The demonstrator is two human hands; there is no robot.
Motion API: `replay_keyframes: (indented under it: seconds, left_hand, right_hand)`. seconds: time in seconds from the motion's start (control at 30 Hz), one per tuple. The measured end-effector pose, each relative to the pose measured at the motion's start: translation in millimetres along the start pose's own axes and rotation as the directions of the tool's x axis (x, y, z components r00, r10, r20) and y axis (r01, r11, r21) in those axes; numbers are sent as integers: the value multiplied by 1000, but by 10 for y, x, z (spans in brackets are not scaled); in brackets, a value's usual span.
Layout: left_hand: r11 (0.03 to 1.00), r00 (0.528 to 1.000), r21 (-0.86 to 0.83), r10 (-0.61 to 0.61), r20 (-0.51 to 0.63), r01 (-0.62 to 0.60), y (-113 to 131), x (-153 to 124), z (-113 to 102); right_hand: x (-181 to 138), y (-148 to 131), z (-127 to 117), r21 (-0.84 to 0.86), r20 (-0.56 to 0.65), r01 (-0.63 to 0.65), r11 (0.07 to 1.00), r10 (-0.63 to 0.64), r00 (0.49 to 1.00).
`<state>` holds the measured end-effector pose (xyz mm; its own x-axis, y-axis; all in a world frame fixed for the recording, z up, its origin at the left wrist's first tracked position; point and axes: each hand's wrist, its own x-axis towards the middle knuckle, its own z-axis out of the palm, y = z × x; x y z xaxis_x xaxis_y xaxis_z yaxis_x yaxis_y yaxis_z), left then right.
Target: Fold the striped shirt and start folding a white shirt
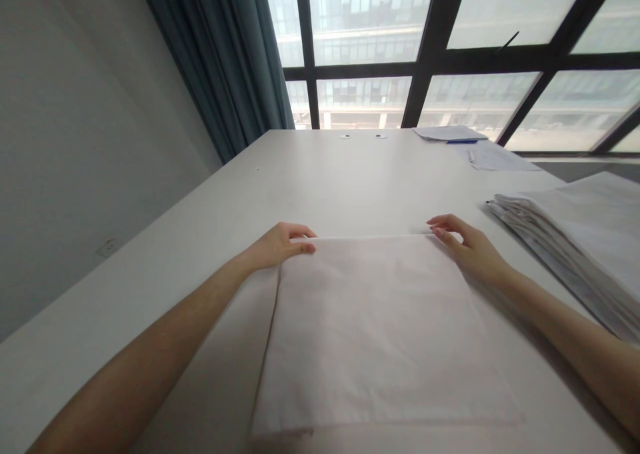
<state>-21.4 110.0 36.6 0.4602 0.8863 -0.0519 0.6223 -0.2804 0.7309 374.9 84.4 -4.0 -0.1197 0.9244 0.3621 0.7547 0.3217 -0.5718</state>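
A white folded cloth [385,327] lies in front of me, its far edge running straight between my hands. My left hand [280,246] pinches the far left corner, thumb on top and fingers behind the edge. At the far right corner, my right hand [463,244] holds the edge between thumb and fingers. The cloth's near edge rests close to the bottom of the view, with a small uneven bit of hem at its left.
The cloth is on a white table [350,181]. A stack of folded white cloths [595,234] sits at the right. Papers [450,133] and a blue pen [463,142] lie at the far right. Behind are a blue curtain [220,54] and windows [370,101].
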Motion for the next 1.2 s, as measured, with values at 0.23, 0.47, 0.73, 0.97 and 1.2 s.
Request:
replay_keyframes:
  seconds: [0.23,0.47,0.73,0.97,1.2]
  left_hand:
    - [991,994,-126,61,93,-49,16,-62,-162]
    - [959,995,-283,26,101,4,-144,-52,-172]
    - [905,994,-417,-110,-28,88,-189,34,46]
    - [997,915,51,77,-396,-61,-201,77,300]
    - [834,924,508,343,-170,-216,-25,-58,615]
  right_hand:
    - [-24,-44,27,60,199,-13,998,1,980]
    - [-68,-98,17,133,143,-124,983,104,984]
    - [-48,-60,17,124,42,-147,981,143,989]
    - [-41,18,71,-9,-74,-195,981,194,978]
    - [-45,37,97,-21,-102,-229,973,225,969]
